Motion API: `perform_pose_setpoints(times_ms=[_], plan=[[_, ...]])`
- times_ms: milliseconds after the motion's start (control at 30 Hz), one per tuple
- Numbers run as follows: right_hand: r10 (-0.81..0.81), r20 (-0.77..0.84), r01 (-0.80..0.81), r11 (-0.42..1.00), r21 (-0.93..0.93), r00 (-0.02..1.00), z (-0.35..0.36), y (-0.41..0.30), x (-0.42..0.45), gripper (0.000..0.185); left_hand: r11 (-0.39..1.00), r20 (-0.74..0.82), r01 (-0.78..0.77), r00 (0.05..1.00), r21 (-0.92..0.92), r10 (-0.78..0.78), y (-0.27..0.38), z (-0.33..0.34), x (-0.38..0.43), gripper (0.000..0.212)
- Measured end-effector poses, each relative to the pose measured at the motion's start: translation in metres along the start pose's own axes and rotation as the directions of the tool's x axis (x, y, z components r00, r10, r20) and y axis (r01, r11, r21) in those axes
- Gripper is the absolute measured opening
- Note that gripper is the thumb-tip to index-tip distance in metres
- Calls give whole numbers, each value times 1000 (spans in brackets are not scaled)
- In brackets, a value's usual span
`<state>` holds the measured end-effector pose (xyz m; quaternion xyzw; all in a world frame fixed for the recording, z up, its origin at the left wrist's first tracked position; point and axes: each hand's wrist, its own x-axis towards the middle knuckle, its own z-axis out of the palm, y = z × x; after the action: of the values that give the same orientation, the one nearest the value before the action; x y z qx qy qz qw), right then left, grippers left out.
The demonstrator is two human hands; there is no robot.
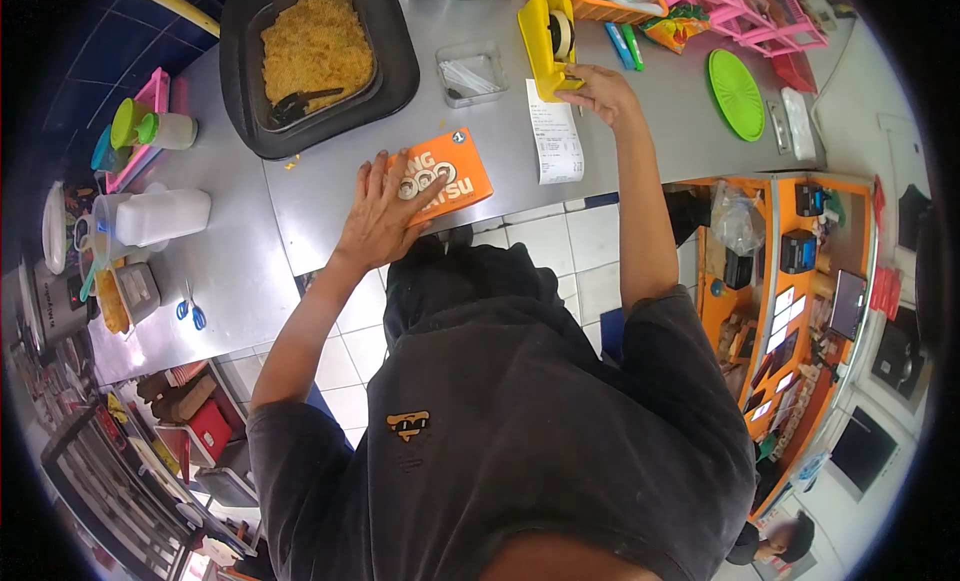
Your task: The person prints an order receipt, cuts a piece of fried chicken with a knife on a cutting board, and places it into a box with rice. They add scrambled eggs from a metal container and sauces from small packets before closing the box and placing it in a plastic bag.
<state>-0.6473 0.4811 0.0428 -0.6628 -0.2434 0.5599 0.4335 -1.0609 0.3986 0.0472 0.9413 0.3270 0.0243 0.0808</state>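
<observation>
My left hand [386, 198] lies with fingers spread over an orange cardboard food box [469, 165], which bears printed writing and sits near the counter's front edge. At the yellow tape dispenser [534, 33], my right hand [600, 93] has its fingertips closed around the front end. A roll of tape [561, 35] is in the dispenser; whether a strip of tape is between my fingers is too small to tell. Partly under the dispenser's front, a printed paper receipt [556, 150] hangs down toward the counter edge.
Left of the box stands a black tray [397, 63] of yellow crumbs [319, 41] with a black utensil. A clear container [472, 97] holds white sticks. Blue scissors [190, 311] lie on the left counter [240, 266]; a green lid [735, 93] lies at right.
</observation>
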Motion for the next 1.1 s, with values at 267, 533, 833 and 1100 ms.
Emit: perform_pose_setpoints(times_ms=[267,533,833,1100], plan=[[-231,-86,247,918,312,969,1,51,-23,30,999,-24,36,999,-27,-37,1,4,-4,65],[-477,-239,407,866,-289,846,-10,80,8,17,991,-68,121,990,-64,-126,21,5,0,64],[-589,-307,395,766,-507,748,-7,79,7,20,971,-129,221,964,-91,-231,39,15,1,63],[-656,-265,358,655,-665,707,-16,82,17,25,970,-175,223,956,-96,-237,39,20,-2,63]])
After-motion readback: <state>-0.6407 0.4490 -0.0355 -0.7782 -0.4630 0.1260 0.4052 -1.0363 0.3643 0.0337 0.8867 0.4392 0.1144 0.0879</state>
